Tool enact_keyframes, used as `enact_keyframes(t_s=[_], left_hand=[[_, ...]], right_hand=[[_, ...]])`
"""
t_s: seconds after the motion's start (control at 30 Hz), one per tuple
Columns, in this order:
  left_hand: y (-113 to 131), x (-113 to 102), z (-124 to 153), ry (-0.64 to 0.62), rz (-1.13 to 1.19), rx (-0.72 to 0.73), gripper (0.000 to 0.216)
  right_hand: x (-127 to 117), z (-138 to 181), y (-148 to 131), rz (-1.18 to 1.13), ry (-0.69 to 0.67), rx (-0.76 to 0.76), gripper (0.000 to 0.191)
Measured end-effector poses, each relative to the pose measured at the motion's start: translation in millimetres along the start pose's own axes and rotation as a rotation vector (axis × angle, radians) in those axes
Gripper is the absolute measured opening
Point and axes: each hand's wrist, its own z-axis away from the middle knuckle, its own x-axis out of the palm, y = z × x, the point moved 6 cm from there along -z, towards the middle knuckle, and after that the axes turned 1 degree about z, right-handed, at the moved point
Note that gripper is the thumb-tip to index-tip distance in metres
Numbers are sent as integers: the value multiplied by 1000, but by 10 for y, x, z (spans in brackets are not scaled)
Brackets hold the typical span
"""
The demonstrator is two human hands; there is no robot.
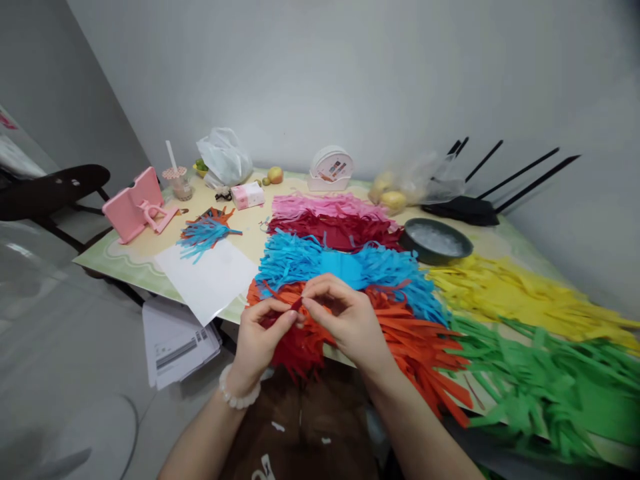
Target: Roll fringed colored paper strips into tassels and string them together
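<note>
Now the left hand (260, 337) and right hand (350, 321) pinch a dark red twist (297, 305) between thumbs and fingertips, before the orange fringe (410, 327); the white holder's (326, 182) print looks too small to read.

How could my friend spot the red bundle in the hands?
Find the table, then its near edge, where the left hand meets the right hand. Both pinch the top of the red bundle, and its strips spread below. The orange strips beside it are brighter, and the other dark red strips lie beyond the blue strips, held by nobody.
</note>
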Motion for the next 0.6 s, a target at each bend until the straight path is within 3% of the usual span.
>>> enact_keyframes(t_s=[0.13, 0.2, 0.27, 0.3, 0.37, 0.5, 0.53, 0.6], left_hand=[[-82, 37, -6, 26, 31, -49, 27], [-113, 21, 26, 27, -79, -56, 33], [-84, -138, 50, 37, -213, -50, 35], [-24, -308, 45, 64, -273, -39, 35], [222, -851, -19, 181, -380, 13, 31], [1079, -2230, -362, 658, -687, 299, 17], [1299, -2361, -505, 727, -1039, 449, 19], [1360, -2470, -943, 653, -1203, 492, 20]], right_hand=[[88, -56, -7, 28, 85, -16, 11], [147, -66, -47, 89, 118, -46, 12], [195, -56, -83, 134, 95, -72, 12], [205, -39, -89, 143, 60, -78, 11], [187, 27, -60, 154, -31, -67, 9], [36, 193, 140, 218, -139, 20, 17], [8, 212, 193, 237, -146, 38, 16], [-10, 203, 274, 269, -155, 56, 17]])
